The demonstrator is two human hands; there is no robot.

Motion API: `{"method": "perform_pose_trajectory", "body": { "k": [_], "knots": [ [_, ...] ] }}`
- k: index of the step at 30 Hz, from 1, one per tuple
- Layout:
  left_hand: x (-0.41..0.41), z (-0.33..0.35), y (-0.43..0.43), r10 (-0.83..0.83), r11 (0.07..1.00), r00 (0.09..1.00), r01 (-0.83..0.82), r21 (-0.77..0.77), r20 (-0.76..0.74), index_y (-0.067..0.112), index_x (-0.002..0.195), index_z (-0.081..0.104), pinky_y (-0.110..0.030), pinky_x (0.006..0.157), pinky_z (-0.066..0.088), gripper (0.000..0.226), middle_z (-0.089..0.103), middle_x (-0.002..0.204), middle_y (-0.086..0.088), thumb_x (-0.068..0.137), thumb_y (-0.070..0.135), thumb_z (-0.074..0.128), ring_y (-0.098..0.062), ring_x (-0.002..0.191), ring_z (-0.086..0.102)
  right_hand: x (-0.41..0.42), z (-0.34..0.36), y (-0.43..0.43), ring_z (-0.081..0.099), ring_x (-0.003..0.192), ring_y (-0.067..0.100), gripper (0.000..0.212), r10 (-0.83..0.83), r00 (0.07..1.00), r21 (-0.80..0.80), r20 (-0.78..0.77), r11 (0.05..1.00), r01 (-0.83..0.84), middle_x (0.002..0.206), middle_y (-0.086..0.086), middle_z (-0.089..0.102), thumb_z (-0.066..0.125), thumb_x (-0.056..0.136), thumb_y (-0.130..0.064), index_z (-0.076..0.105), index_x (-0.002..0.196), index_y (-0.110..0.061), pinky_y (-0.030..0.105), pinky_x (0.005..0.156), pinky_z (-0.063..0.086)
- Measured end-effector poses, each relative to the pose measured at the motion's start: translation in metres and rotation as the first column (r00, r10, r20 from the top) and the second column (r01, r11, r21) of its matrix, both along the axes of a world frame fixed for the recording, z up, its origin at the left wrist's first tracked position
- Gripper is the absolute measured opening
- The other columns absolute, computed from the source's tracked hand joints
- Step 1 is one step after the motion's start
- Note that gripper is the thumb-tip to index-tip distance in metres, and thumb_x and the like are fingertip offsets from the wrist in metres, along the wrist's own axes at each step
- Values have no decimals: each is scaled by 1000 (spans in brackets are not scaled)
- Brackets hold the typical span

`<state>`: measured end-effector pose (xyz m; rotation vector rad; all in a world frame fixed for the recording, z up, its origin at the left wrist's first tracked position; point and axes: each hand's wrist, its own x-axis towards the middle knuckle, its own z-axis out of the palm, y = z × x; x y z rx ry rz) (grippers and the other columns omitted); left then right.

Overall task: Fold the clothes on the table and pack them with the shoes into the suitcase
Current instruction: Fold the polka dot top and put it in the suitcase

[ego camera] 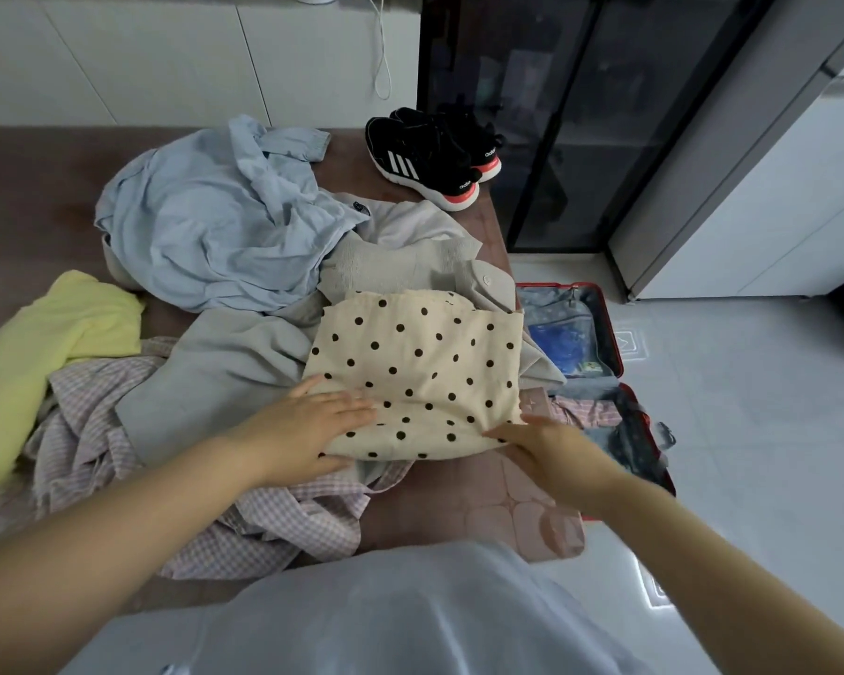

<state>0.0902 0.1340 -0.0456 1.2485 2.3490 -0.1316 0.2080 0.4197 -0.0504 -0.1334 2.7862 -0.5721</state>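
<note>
1. The brown table (30, 187) fills the left and centre of the view, strewn with loose clothes.
2. A red suitcase (615, 333) lies open on the pale tiled floor at about 3 o'clock from the table's near corner, with a pink checked item and some blue things already inside.
3. A crumpled light-blue shirt (205, 226) sits at 11 o'clock of the folded piece; a grey garment (230, 362) spreads beneath both.
4. A lilac checked shirt (274, 523) trails toward 7 o'clock, and a yellow top (45, 343) lies at 9 o'clock by the table's edge.
5. The cream polka-dot garment (420, 372) — folded into a rough rectangle — rests on the grey one near the table's right edge.
6. Black trainers (430, 158) with coral heels stand side by side at 12 o'clock, on the far corner.
7. The left hand (313, 426) presses flat on the fold's near-left corner, fingers stretched and close together.
8. The right hand (551, 450) touches the near-right corner — fingers extended, whether they pinch the cloth I cannot tell.
</note>
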Motion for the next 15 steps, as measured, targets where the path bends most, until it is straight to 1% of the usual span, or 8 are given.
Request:
{"method": "perform_pose_trajectory", "body": {
  "k": [2,3,5,6,8,11,13,15],
  "knots": [
    [6,16,5,112,991,984,-121,59,140,38,134,42,-26,112,18,40,43,138,19,94,43,42,-6,129,36,1,29,10,61,88,19,35,11,997,-57,83,998,-6,101,1,68,41,96,-38,63,117,-21,33,83,48],
    [7,23,8,154,982,951,-178,67,269,34,119,55,-23,98,34,28,58,118,17,94,41,45,-6,112,49,0,42,15,59,85,13,29,34,989,-61,142,998,-26,99,-4,66,44,97,-31,63,116,-20,26,81,46],
    [4,39,13,167,979,868,-202,24,468,25,89,59,-18,70,39,15,59,83,12,92,38,50,-4,77,51,-3,59,23,56,82,5,24,58,965,-109,256,994,-30,94,-12,63,45,97,-27,64,110,-22,19,79,45],
    [0,47,16,162,984,833,-178,-21,529,25,84,56,-16,65,37,15,55,76,12,93,36,51,-3,70,48,-7,62,27,56,79,1,21,65,948,-134,311,991,-24,90,-13,62,45,97,-28,65,103,-23,17,78,45],
    [-12,59,24,179,984,788,-142,-110,588,23,85,57,-18,65,36,16,52,75,11,92,37,53,-5,69,46,-17,66,35,53,72,-3,21,57,921,-158,385,987,5,80,-13,58,47,96,-33,63,86,-23,15,73,44],
    [-33,69,35,247,969,781,-201,-143,574,30,85,60,-18,69,42,11,60,81,13,88,39,58,-4,73,53,-38,60,44,47,63,9,36,-66,917,-220,393,962,164,72,-3,52,52,92,-41,59,80,-8,21,65,41],
    [-49,66,41,315,929,761,-370,-19,567,26,87,65,-17,68,43,11,66,85,9,84,36,65,-4,74,57,-53,48,45,44,62,12,36,-275,919,-328,283,873,362,68,1,48,57,90,-37,58,77,-4,25,62,36],
    [-65,57,43,452,783,724,-602,157,521,26,85,66,-18,74,43,14,66,89,10,77,37,71,-4,83,58,-70,30,43,49,68,16,25,-492,859,-396,146,766,506,71,4,56,60,87,-32,62,78,-8,28,61,36]
  ]
}}
